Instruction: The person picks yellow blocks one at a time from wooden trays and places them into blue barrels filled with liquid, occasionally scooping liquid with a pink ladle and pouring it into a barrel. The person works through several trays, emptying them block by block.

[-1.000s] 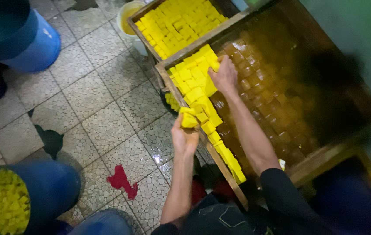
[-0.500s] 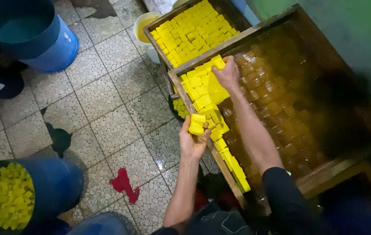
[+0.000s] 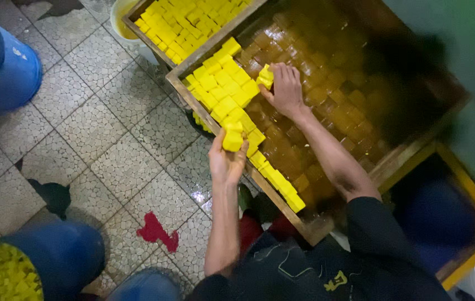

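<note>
Wooden tray (image 3: 326, 234): left hand (image 3: 226, 161) clasps yellow cube (image 3: 233, 139); right hand (image 3: 285, 89) grips yellow cubes (image 3: 265, 76).

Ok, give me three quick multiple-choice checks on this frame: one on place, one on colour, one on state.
1. Where is the right hand?
A) on the floor tiles
B) inside the large wooden tray
C) in the blue barrel

2. What colour is the block in the left hand?
A) red
B) white
C) yellow

3. How is the left hand?
A) closed on a block
B) open and bare
C) out of view

Answers: 1 B, it rests over the brown liquid in the tray; 2 C, bright yellow like the rest; 3 A, fingers wrap the block.
</note>
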